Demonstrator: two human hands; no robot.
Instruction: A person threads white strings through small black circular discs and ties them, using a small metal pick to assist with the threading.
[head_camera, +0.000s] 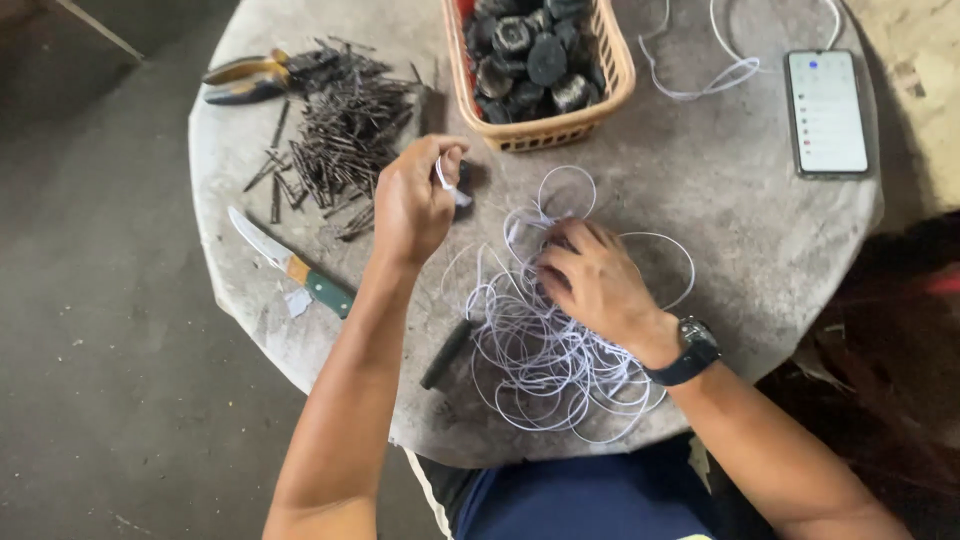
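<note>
My left hand (415, 205) is raised over the round grey table (720, 220), fingers pinched on a strand of white cord (447, 183). That strand runs down to a tangled pile of white cord loops (545, 350) at the near edge. My right hand (590, 280), with a black watch on its wrist, rests on top of the pile, fingers curled into the loops. Whether it grips anything there is hidden by the fingers.
A heap of dark nails (345, 130) and pliers (255, 78) lie at the far left. A green-handled knife (290, 265) sits left of my arm. An orange basket (615, 80) of black round pieces stands at the back. A phone (826, 112) lies at right beside more cord (700, 85).
</note>
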